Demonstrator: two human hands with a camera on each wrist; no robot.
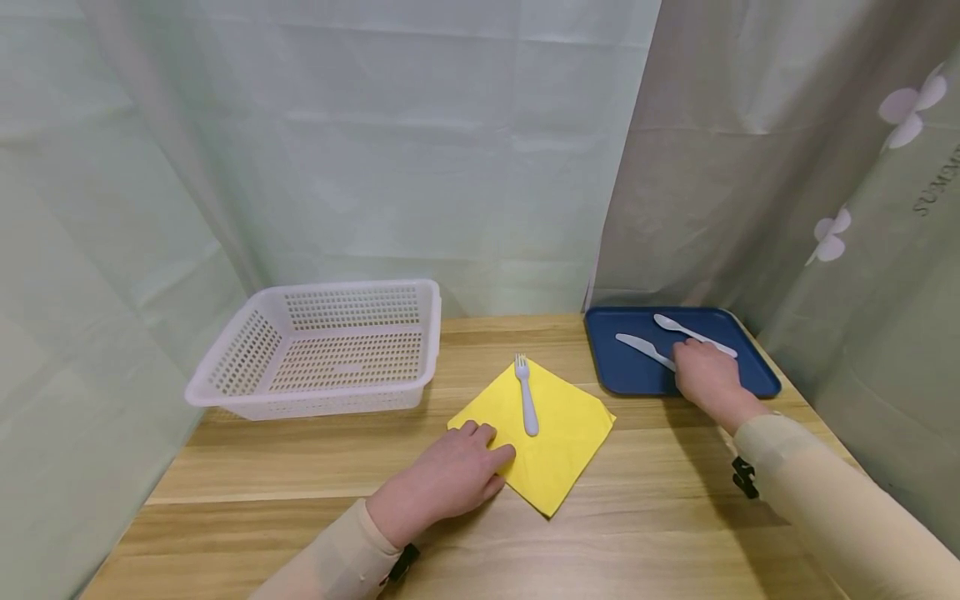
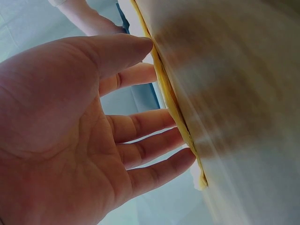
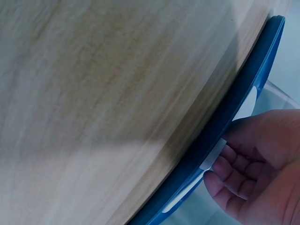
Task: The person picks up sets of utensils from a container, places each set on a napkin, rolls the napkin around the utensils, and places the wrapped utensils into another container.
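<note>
So the right hand (image 1: 708,379) is over at the blue tray (image 1: 617,373), fingers curled in, with the handle of a white plastic knife (image 1: 641,344) pinched between thumb and fingers. The knife looks to be at tray level, its blade aimed away and toward the left, but whether any of it is off the surface I honestly can't tell. A white spoon (image 1: 672,323) lies on the same tray just past the knife, bowl toward the far side, its handle slanting down to the right behind that hand.

The left hand (image 1: 457,473) is on the near-left edge of a yellow napkin (image 1: 558,442). Its fingers are spread and only slightly bent, thumb apart from them, tips touching the edge of the napkin, not gripping anything as far as I can see. The napkin sits on the table like a diamond, one corner pointing at the person. On top of it there's a pale plastic fork (image 1: 527,400), lying pretty much lengthwise, tines up at the far corner and handle end near the middle.

Off to the left is a white perforated plastic basket (image 1: 333,398), well apart from the tray. All of it's on a wood-grain table (image 1: 300,467), with pale curtains (image 1: 420,167) behind and some flower shapes (image 1: 831,236) printed on the right-hand side.
</note>
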